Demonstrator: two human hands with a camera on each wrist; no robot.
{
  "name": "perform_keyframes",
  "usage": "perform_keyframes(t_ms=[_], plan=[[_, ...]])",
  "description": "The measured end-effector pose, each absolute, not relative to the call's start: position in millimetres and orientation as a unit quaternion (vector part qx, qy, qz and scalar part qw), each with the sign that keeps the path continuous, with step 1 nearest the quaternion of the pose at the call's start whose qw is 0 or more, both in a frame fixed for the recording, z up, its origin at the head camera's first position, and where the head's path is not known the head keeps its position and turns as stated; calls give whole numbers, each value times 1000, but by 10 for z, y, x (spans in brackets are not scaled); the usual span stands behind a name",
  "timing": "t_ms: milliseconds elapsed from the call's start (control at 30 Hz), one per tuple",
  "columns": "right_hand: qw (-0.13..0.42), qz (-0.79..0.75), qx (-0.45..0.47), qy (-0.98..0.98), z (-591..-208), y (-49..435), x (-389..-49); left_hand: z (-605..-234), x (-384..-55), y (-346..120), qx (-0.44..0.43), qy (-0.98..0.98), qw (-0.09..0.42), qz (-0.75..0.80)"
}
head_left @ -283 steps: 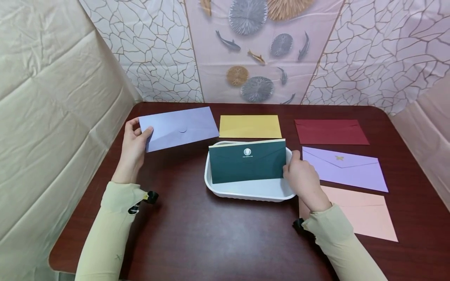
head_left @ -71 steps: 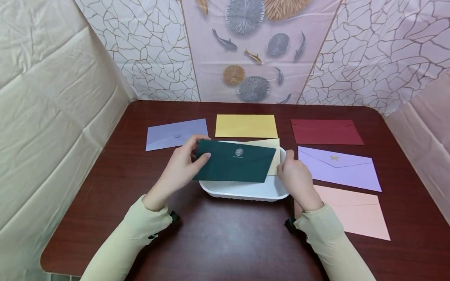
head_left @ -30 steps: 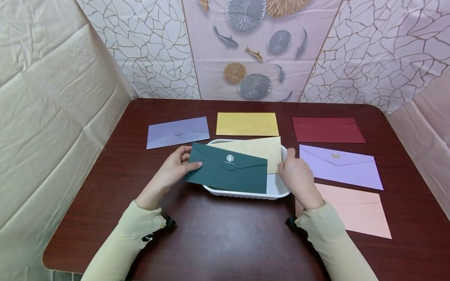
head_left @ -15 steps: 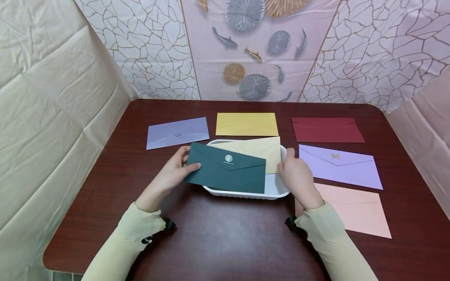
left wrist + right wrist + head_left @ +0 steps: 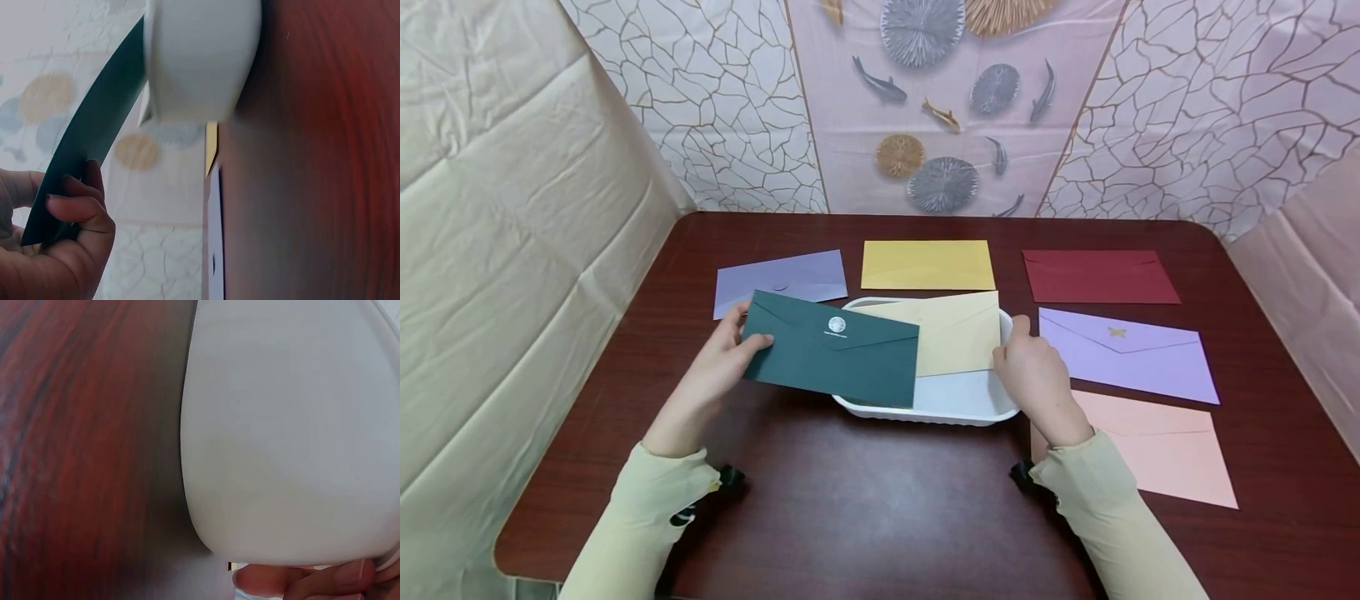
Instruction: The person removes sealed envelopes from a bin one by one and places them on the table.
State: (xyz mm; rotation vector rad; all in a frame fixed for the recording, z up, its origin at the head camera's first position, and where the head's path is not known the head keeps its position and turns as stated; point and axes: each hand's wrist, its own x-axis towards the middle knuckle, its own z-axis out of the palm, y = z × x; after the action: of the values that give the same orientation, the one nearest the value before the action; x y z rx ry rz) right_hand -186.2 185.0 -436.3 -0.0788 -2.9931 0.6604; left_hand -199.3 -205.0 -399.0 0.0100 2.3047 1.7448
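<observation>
My left hand (image 5: 703, 379) pinches the left end of a dark green envelope (image 5: 842, 362), thumb in front and fingers behind. The envelope has a pointed flap and a round white emblem, and it is tilted over the left part of a white tray (image 5: 955, 402). In the left wrist view the green envelope (image 5: 87, 119) bends slightly, its far end beside the tray's wall. Inside the tray leans a cream envelope (image 5: 958, 337), partly hidden behind the green one. My right hand (image 5: 1037, 371) grips the tray's right end; its fingertips (image 5: 356, 573) show at the tray's edge.
Around the tray, envelopes lie on the dark red-brown table (image 5: 880, 517): periwinkle (image 5: 805, 275) at back left, yellow (image 5: 927, 264) behind the tray, dark red (image 5: 1101, 277) at back right. Lilac (image 5: 1131, 354) and pink (image 5: 1180, 454) ones lie at the right, the pink partly under my right forearm.
The periwinkle envelope was laid at back left. My left hand then took the green envelope from in front of the cream one and has moved left with it. My right hand stays on the tray.
</observation>
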Motion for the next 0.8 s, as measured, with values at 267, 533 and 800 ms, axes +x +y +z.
perform_keyframes(t_ms=[267, 533, 800], plan=[[28, 218, -27, -975, -4342, 1845, -1859, -3902, -1930, -2402, -39, 790, 82, 606], [23, 221, -27, -975, -4359, 1862, -1846, -3857, -1873, -2767, -70, 787, 38, 612], [16, 223, -24, -974, -4346, 1856, -1863, -3899, -1762, -3155, -97, 753, -4, 651]])
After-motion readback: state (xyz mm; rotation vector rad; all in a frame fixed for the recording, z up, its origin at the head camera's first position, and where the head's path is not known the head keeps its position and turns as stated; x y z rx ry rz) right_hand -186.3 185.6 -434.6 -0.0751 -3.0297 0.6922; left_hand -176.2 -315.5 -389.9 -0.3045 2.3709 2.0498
